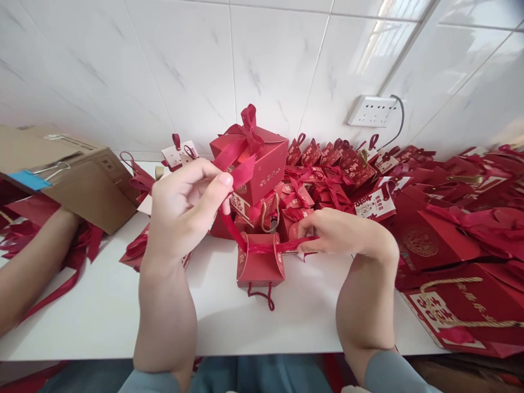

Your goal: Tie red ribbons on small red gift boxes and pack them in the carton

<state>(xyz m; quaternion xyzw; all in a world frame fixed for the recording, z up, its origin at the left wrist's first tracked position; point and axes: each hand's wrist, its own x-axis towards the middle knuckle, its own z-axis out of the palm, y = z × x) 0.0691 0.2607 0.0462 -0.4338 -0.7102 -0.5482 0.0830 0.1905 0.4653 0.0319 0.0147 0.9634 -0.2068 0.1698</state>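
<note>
A small red gift box (260, 270) stands on the white table in front of me, a red cord loop hanging from its near side. Across its top runs a red ribbon (262, 248). My left hand (188, 202) is raised at the box's upper left, thumb and fingers pinching one end of that ribbon. Low on the right, my right hand (327, 232) is closed on the other end, close to the tabletop. Behind the small box, a larger red box (262, 164) with a ribbon bow sits on other boxes.
Many red gift boxes (442, 234) with bows and tags crowd the right and back. At left stands a cardboard box (82, 174) with a binder clip, and another person's arm (41, 267) reaches in below it. A power socket (374, 111) is on the tiled wall.
</note>
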